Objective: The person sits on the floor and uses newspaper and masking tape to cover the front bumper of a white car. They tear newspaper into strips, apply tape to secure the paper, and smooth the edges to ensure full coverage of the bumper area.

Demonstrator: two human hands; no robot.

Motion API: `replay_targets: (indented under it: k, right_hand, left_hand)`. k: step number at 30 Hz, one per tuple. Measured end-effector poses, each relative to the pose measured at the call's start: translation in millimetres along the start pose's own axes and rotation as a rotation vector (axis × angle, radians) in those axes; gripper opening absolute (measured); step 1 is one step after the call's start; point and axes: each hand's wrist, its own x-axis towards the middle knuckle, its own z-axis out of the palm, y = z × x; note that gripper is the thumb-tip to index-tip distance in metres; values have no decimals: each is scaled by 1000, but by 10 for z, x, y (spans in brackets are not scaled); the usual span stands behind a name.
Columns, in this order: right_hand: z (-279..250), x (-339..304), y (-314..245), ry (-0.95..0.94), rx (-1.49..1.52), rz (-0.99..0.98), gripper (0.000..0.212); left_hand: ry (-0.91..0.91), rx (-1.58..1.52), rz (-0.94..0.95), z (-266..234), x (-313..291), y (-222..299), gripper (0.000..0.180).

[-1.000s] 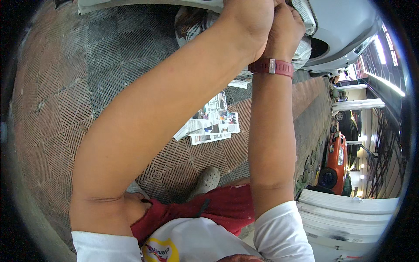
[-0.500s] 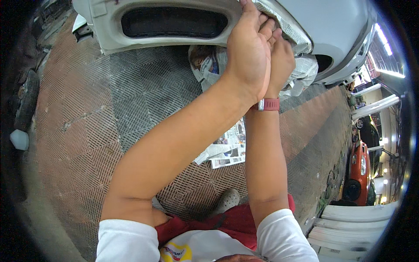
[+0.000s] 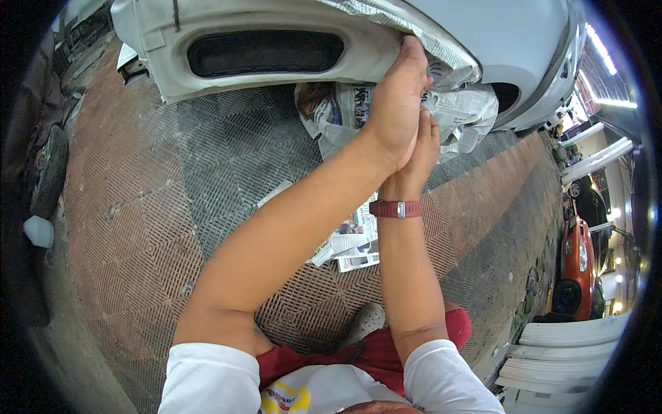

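A newspaper (image 3: 448, 65) lines the edge between a pale inner car panel (image 3: 262, 86) and the light grey-blue car body (image 3: 496, 38). My left hand (image 3: 398, 110) is closed at that edge, thumb up against the paper and the other fingers mostly hidden behind the palm. Just below and partly behind it is my right hand (image 3: 416, 155), its fingers curled together; whatever they hold is hidden. A dark red watch strap (image 3: 386, 209) circles my right wrist. More crumpled newspaper (image 3: 465, 114) hangs beneath the panel, behind my hands.
Newspaper sheets (image 3: 358, 259) lie on the ridged tile floor (image 3: 138, 228) under my forearms. The panel has a dark oval opening (image 3: 265, 54). A wheel (image 3: 49, 169) and a white block-like object (image 3: 38, 232) are at the left. An orange car (image 3: 578, 269) stands far right.
Both hands have come down toward me. My right hand has dropped from the newspaper's edge to below my left hand. The car panel sits slightly lower in view.
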Motion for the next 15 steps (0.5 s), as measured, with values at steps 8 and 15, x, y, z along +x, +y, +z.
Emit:
replay_targets:
  k: [8,15]
  right_hand:
    - [288,-281,-392,-137,-78,-6,37]
    - [662,-250,-580,-249,-619,-959,44]
  left_hand:
    - [-199,1304,-4,-468,163,781,55]
    - [27,1674,1344,-1009,130,1476,37]
